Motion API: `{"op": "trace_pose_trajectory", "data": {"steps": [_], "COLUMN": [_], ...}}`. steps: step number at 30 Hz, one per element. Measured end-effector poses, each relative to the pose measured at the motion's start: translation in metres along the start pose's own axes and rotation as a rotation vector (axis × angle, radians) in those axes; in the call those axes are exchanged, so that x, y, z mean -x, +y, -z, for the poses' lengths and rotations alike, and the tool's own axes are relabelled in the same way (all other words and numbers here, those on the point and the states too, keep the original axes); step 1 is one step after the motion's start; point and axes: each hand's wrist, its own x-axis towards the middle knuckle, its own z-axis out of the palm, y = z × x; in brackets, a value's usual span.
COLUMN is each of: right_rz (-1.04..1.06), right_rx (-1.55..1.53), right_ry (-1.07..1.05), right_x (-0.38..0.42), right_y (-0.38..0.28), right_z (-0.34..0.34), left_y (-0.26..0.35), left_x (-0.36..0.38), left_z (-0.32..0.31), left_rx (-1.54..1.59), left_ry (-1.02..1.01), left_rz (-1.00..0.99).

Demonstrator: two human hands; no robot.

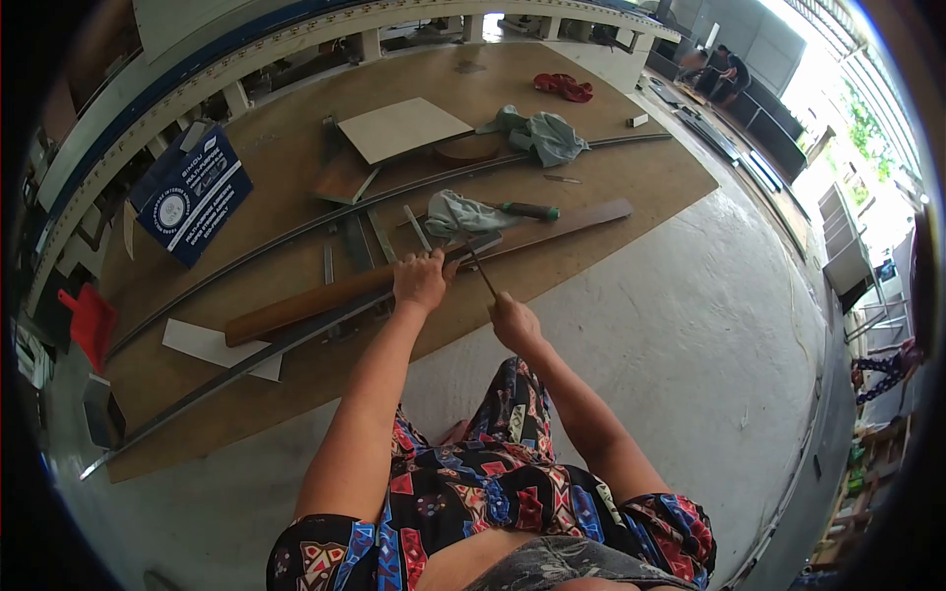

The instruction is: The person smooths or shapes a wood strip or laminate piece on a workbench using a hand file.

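My left hand (422,280) is closed around a long dark grey strip (296,340), close to its upper right end. My right hand (515,322) grips a thin, rod-like tool (484,273), its far end at or near the strip's end; I cannot make out its exact kind. Beneath the strip lies a long brown board (310,302). Just beyond the hands are a grey-green cloth (459,214) and a tool with a dark green handle (529,210).
A brown sheet (631,177) covers the floor ahead. On it are a blue box (194,192), a pale square panel (404,128), another cloth (552,138), a red cloth (563,87) and a red dustpan (91,325). Two people (731,75) are in the far right background.
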Motion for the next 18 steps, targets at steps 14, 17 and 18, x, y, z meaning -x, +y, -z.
{"op": "trace_pose_trajectory", "data": {"steps": [14, 17, 18], "right_rz": [-0.059, -0.045, -0.04], "right_rx": [0.026, 0.013, 0.009], "right_ry": [-0.1, -0.077, -0.062], "right_x": [-0.034, -0.052, -0.049], "right_y": [-0.015, -0.02, -0.02], "right_z": [0.013, 0.004, 0.003], "left_y": [0.002, 0.001, 0.001], "left_x": [0.0, 0.0, -0.001], "left_z": [0.003, 0.0, 0.002], "left_rx": [-0.008, -0.014, -0.016], "left_ry": [-0.006, -0.008, -0.012], "left_rz": [0.003, 0.006, 0.008]}}
